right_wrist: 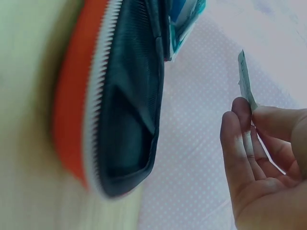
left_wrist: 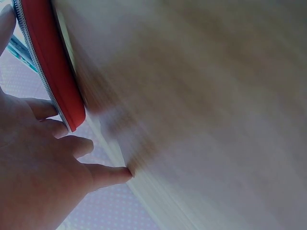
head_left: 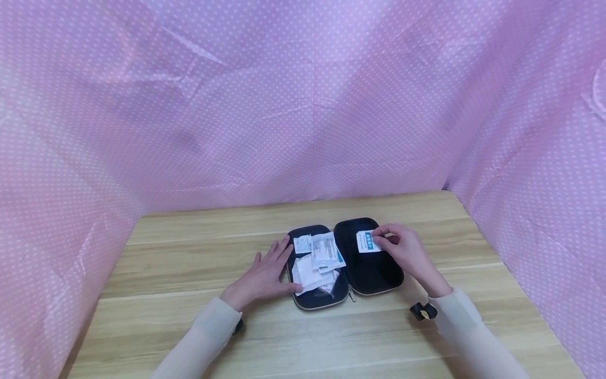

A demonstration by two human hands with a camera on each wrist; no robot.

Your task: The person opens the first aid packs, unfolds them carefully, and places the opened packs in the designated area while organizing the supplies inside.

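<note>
A zippered case (head_left: pixel 374 276) lies spread on the table, black inside; its outer shell looks red (left_wrist: pixel 55 62) in the left wrist view. My right hand (head_left: pixel 408 252) pinches a small white sachet with a blue label (head_left: pixel 364 241) between thumb and fingertips, above the right half. In the right wrist view the sachet (right_wrist: pixel 245 79) appears edge-on, held off the case. My left hand (head_left: pixel 265 276), fingers spread, rests against the left half's outer edge. That half holds several white packets (head_left: pixel 310 273), partly overlapping, with a clear-wrapped one (head_left: pixel 325 250) on top.
The case sits on a wood-grain table (head_left: pixel 189 252). Pink dotted cloth (head_left: pixel 293 121) hangs behind the table and along both sides. A zip pull (head_left: pixel 352 295) dangles at the case's near side, between the halves.
</note>
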